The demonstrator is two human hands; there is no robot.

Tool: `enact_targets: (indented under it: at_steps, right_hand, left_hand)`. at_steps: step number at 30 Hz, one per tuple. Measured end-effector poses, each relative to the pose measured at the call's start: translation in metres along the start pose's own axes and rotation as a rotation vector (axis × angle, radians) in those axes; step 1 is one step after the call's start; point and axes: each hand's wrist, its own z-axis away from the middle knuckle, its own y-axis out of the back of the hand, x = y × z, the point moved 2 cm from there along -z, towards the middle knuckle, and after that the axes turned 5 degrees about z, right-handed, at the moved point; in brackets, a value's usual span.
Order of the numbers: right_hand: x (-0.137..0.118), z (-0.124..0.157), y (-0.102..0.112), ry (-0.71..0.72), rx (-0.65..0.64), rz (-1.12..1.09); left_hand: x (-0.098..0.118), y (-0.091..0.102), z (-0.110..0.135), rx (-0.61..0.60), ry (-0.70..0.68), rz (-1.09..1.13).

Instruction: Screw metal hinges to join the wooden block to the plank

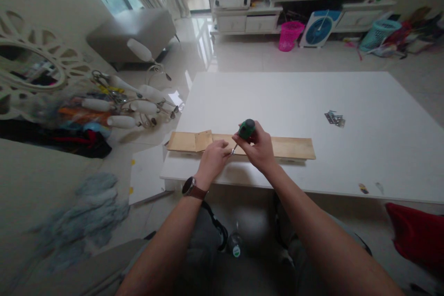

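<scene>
My right hand (259, 148) is closed around the green and black handle of a screwdriver (247, 128). The metal shaft slants down to the left, its tip at a small shiny metal piece (233, 151) by the front edge of a long wooden board (293, 147). My left hand (215, 159), below a wrist with a watch, rests over that board with fingers closed beside the tip; whatever they pinch is mostly hidden. Left of it, a short wooden piece (203, 140) with small holes lies across the board.
The board lies along the near side of a white table (277, 97). Several metal brackets (335, 119) are piled at the right. Small bits (363, 188) sit near the front edge. A white panel (147, 173) and a lamp (144, 106) are on the left; a bottle (235, 244) stands below.
</scene>
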Motion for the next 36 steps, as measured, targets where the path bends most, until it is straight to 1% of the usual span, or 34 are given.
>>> enact_targets:
  at_steps: [4,10,17,21,26,36]
  right_hand:
    - [-0.0010,-0.0009,0.0008,0.022,0.016,-0.018]
    - [-0.0035,-0.0001,0.0006,0.099,-0.016,-0.040]
    - [-0.0023,0.0024,-0.0027,0.089,-0.008,-0.019]
    - [-0.0030,0.0026,-0.0034,0.104,-0.009,-0.020]
    - [-0.0020,0.0015,-0.0040,0.123,-0.006,-0.029]
    - [-0.0037,0.0000,-0.0017,0.100,-0.016,-0.021]
  left_hand:
    - [0.0002,0.0018,-0.0004,0.000,-0.010,0.005]
    - [0.0020,0.0059,-0.0008,-0.001,-0.034,0.002]
    - [-0.0028,0.0012,0.0013,0.026,-0.045,0.019]
    - [-0.0017,0.0019,0.0005,0.023,-0.015,0.005]
    - [-0.0006,0.0025,-0.0008,0.015,-0.025,0.003]
    - [-0.0014,0.0021,0.0001,0.021,-0.025,0.034]
